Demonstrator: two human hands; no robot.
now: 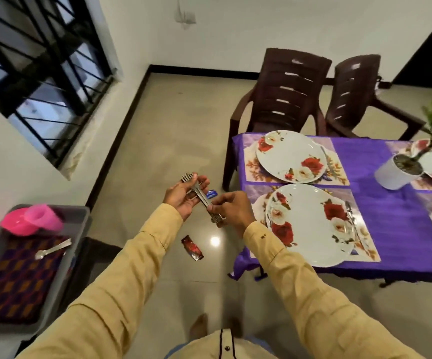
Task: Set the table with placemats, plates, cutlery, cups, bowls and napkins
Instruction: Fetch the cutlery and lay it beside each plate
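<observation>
Glossy beige tile floor [173, 141], white walls, black-barred window [36, 73] at left. Table [380, 203] at right under a satiny purple cloth, creased, hanging over the near edge.

Left hand [183, 196] palm-up, fingers curled under a bundle of steel forks [196, 193], tines fanned out at the far end past the fingertips. Right hand [231, 211] pinches the handle end of the same bundle between thumb and fingers. Bundle is held over the floor, just left of the table corner, not touching it.

Near plate [310, 224]: round, glossy white, red and cream rose print, sits on a rectangular floral placemat [365, 244] with a shiny laminated look. A thin metal utensil lies along its right rim; type unclear. Far plate [291, 156]: same pattern, same kind of mat, another utensil at its right edge.

White cylindrical pot [396, 174] with a green plant mid-table, partly covering a third plate.

Two brown moulded plastic chairs [285, 92], slatted backs, at the far side.

Grey plastic bin [36, 268] at left: woven purple-orange patterned fabric inside, one steel spoon [53, 248] on it, translucent pink cups [32, 221] at the back.

Red foil wrapper [192, 247] crumpled on the floor; small blue scrap [211, 194] beside the forks.
</observation>
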